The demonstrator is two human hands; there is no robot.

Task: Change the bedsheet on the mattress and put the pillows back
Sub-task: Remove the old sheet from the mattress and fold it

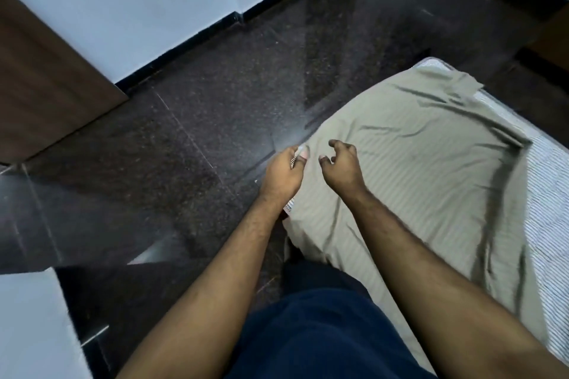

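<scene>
Bedsheet: the olive-grey, faintly striped fabric bedsheet (409,169) lies wrinkled over the right half of the frame, covering the near corner of the mattress; its far edge is folded back at centre right.
Mattress: the white, finely striped mattress (545,194) shows bare along the right edge of the frame and at the upper right corner of the sheet.
Left hand: the left hand (284,174) sits at frame centre, at the left edge of the sheet; its fingers are curled and pinch the sheet's edge, where a pale fold shows at the fingertips.
Right hand: the right hand (341,168) hovers just right of the left hand, over the sheet; its fingers are loosely curled and hold nothing.
Floor: the dark, polished speckled stone floor (184,132) fills the centre and left of the frame.
Door: a brown wooden panel (40,86) stands at the left edge.
Clothing: dark blue trousers (314,332) fill the bottom centre.
</scene>
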